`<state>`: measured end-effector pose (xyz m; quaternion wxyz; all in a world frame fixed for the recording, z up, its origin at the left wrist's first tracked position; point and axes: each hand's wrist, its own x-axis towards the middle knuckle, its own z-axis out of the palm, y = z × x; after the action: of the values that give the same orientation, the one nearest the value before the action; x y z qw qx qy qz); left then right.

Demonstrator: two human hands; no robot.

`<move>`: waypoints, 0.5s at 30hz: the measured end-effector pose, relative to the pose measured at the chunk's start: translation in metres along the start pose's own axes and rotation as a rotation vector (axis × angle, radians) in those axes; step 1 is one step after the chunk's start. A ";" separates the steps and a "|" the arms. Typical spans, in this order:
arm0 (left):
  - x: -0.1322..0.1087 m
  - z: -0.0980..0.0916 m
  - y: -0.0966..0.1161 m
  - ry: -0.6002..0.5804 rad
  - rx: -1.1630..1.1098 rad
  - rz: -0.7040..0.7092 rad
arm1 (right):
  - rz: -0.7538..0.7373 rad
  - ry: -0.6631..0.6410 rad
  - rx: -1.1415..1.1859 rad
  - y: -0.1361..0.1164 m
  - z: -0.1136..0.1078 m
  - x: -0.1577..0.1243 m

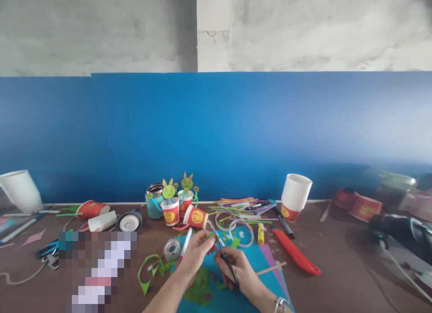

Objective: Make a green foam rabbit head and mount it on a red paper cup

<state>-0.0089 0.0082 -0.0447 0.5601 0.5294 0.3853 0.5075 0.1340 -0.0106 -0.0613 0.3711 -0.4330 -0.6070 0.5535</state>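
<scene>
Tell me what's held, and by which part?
The right hand holds scissors by their dark handles; the left hand pinches a small green piece, but which part is too small to tell.

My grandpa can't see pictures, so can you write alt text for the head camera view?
Over a blue sheet on a cluttered brown table, a person's right hand holds dark-handled scissors while the left hand pinches a small green piece near the blades. Beyond stand two red-and-white cups topped with green, pointy-eared figures.
</scene>
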 end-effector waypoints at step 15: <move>-0.001 -0.002 0.006 -0.035 0.029 -0.028 | 0.002 -0.009 0.026 0.002 0.000 0.002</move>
<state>-0.0118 0.0067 -0.0396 0.5661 0.5408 0.3902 0.4846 0.1341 -0.0088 -0.0636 0.3734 -0.4265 -0.6008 0.5636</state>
